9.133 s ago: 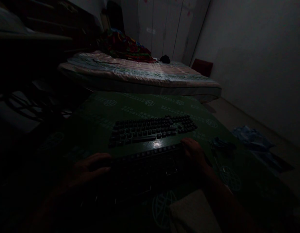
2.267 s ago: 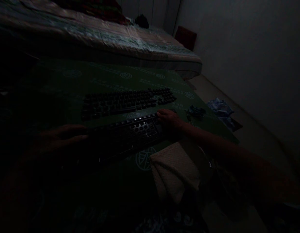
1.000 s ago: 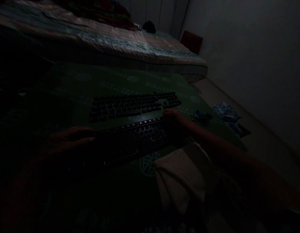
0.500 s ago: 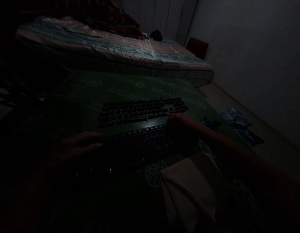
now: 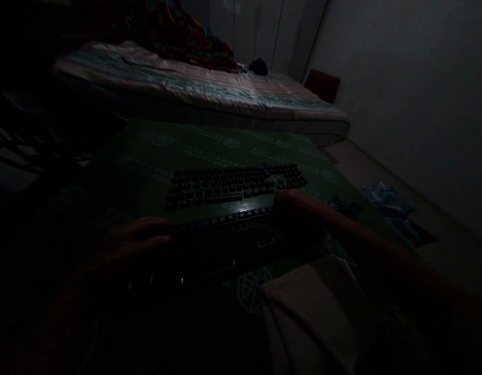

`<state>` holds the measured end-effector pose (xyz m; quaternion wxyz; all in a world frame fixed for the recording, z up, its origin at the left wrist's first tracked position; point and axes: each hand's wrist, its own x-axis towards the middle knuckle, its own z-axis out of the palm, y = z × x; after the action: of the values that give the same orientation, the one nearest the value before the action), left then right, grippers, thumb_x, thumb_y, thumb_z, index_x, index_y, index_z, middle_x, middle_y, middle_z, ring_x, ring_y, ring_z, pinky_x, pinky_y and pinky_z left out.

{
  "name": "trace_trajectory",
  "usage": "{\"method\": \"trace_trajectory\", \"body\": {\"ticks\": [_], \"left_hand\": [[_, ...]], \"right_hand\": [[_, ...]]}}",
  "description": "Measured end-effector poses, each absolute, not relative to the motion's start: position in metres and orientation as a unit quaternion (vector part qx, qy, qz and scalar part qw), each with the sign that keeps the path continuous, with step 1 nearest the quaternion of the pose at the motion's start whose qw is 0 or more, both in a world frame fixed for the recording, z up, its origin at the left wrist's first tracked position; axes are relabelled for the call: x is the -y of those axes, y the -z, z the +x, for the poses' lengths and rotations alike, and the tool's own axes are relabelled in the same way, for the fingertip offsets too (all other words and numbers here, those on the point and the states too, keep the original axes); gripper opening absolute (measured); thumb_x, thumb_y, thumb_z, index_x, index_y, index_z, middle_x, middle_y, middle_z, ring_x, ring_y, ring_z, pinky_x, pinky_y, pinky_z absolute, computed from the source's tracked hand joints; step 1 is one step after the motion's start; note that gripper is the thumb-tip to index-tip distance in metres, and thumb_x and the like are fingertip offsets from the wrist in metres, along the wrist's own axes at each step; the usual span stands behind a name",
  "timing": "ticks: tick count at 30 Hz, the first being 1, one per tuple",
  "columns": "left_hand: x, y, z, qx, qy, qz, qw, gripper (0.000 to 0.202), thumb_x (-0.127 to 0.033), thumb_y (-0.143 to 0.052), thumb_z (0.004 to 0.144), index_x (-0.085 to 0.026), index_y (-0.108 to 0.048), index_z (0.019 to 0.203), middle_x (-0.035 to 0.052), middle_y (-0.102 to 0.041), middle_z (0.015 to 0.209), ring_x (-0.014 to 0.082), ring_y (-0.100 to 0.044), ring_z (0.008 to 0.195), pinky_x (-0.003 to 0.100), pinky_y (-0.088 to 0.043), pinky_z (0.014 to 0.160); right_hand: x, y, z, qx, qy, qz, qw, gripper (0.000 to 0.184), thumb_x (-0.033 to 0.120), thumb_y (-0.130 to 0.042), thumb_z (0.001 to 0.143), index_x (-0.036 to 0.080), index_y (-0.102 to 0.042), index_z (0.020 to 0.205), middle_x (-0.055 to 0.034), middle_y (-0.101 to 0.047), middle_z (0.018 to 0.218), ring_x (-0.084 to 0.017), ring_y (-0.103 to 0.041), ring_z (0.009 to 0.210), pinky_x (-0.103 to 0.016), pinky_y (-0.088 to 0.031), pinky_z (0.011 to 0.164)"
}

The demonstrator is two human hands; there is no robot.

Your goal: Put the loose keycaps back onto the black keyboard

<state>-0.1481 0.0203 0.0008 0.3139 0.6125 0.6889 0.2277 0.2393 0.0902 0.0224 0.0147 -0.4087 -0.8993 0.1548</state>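
In dim light a dark keyboard [image 5: 221,245] lies on the green table, its upper row of keys in place and much of the rest a flat dark panel. My left hand [image 5: 143,237] grips its left end, thumb and fingers at the edge. At the far right corner is my right hand [image 5: 291,203], fingers curled together; whatever they hold is hidden in shadow. Just behind the keyboard, loose black keycaps [image 5: 223,198] are laid out in keyboard order, with a gap toward the right.
A beige cloth [image 5: 311,307] lies in front on the green table [image 5: 202,138]. Dark crumpled cloth [image 5: 344,205] sits at the right edge, and a bluish plastic bag [image 5: 385,198] is on the floor. Beyond the table stands a bed [image 5: 225,96]; a wall [image 5: 401,83] rises at right.
The view has shifted slightly, so everything appears a little lower and further right. Both hands keep their places at the keyboard's two ends.
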Motion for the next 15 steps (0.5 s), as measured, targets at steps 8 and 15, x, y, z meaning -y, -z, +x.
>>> {"method": "trace_trajectory", "body": {"ticks": [8,15], "left_hand": [[-0.022,0.000,-0.150,-0.683,-0.231,0.621,0.308,0.051,-0.056,-0.062,0.053,-0.024,-0.067,0.093,0.0024,-0.068,0.108,0.0270,-0.062,0.100,0.036,-0.049,0.089],[-0.017,-0.007,-0.143,-0.688,-0.234,0.607,0.321,0.052,-0.055,-0.063,0.052,-0.024,-0.066,0.093,0.0027,-0.068,0.108,0.0268,-0.063,0.098,0.036,-0.050,0.087]], "right_hand": [[-0.091,-0.012,0.243,0.864,-0.200,-0.455,0.082,0.011,0.011,-0.057,0.072,0.014,-0.067,0.076,-0.0029,-0.064,0.079,-0.013,-0.057,0.069,-0.021,-0.041,0.061],[-0.087,0.002,0.246,0.859,-0.152,-0.478,0.104,0.009,0.011,-0.057,0.073,0.013,-0.066,0.074,-0.0044,-0.065,0.076,-0.013,-0.057,0.067,-0.022,-0.041,0.060]]}}
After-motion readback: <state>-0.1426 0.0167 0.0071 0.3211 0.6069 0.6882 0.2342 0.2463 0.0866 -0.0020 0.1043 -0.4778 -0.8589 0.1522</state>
